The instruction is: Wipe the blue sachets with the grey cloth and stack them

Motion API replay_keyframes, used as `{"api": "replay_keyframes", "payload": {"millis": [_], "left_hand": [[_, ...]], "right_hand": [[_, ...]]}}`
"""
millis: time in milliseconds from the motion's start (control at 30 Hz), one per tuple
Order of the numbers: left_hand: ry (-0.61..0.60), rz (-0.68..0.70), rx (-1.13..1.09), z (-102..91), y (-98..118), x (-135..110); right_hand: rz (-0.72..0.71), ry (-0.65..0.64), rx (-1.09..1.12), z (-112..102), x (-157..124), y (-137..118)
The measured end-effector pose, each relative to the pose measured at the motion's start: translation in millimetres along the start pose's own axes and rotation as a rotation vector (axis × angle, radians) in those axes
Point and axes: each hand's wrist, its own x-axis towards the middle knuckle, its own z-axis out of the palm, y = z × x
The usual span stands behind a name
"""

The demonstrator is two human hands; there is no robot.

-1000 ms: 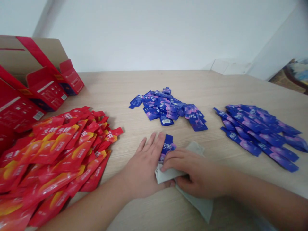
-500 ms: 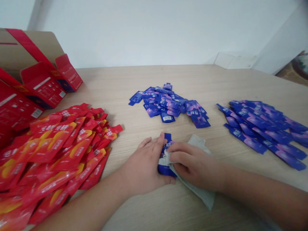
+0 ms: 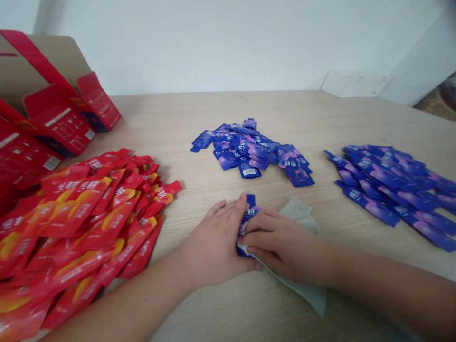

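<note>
One blue sachet (image 3: 250, 212) lies on the worktop (image 3: 320, 118) between two hands. The left hand (image 3: 213, 242) lies flat and open, pinning it. The right hand (image 3: 278, 242) grips one grey cloth (image 3: 302, 213) against it. Beyond lie two blue heaps, the middle heap (image 3: 249, 152) and the right heap (image 3: 392, 185), and one red heap (image 3: 89, 223).

Landmark: blue sachet (image 3: 250, 212), flat on the wooden table (image 3: 213, 114).

- Left hand (image 3: 213, 242) lies flat on the sachet's left edge, fingers extended.
- Right hand (image 3: 278, 242) presses a grey cloth (image 3: 302, 213) onto the sachet's right side, fingers curled over the cloth.
- Loose heap of blue sachets (image 3: 249, 149) lies beyond the landmark.
- Second blue row (image 3: 392, 185) lies well to its right.
- Red sachet pile (image 3: 89, 218) lies to its left.
- Red cartons (image 3: 60, 123) stand beyond that pile.
</note>
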Motion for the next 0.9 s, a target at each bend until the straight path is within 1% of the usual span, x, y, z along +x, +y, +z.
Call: {"api": "replay_keyframes", "payload": {"millis": [67, 167, 267, 333, 433, 500, 567, 700, 800, 900], "left_hand": [[0.004, -0.001, -0.004, 0.0, -0.4, 0.7], [0.000, -0.004, -0.002, -0.5, -0.4, 1.4], [-0.009, -0.017, 0.005, -1.6, 0.9, 1.4], [-0.011, -0.020, 0.003, -2.2, 1.9, 1.1], [-0.006, -0.018, -0.004, -2.1, 2.5, 0.6], [0.002, -0.014, -0.008, -1.9, 2.2, 0.5], [0.007, -0.006, -0.015, -2.1, 1.7, 0.8], [-0.003, -0.008, -0.018, -2.9, 2.2, 1.4], [-0.006, -0.041, -0.022, -2.1, 4.0, 1.5], [-0.011, -0.061, -0.040, -1.5, 4.6, 1.0]], "right_hand": [[0.019, 0.047, 0.000, 3.1, -0.4, 1.2], [0.088, 0.126, -0.003, 7.0, -2.1, 3.3], [0.140, 0.156, -0.040, 7.8, -3.1, 5.7], [0.096, 0.142, -0.094, 6.3, -2.5, 6.5], [-0.023, 0.093, -0.187, 2.5, -1.1, 5.1], [-0.062, 0.057, -0.215, -0.1, -0.4, 2.8], [-0.054, 0.029, -0.210, -2.1, 0.4, 0.6], [0.022, -0.024, -0.163, -5.5, 3.9, 1.6], [0.066, 0.000, -0.150, -7.6, 7.2, 11.4], [0.127, 0.050, -0.178, -8.3, 8.2, 26.7]]}}
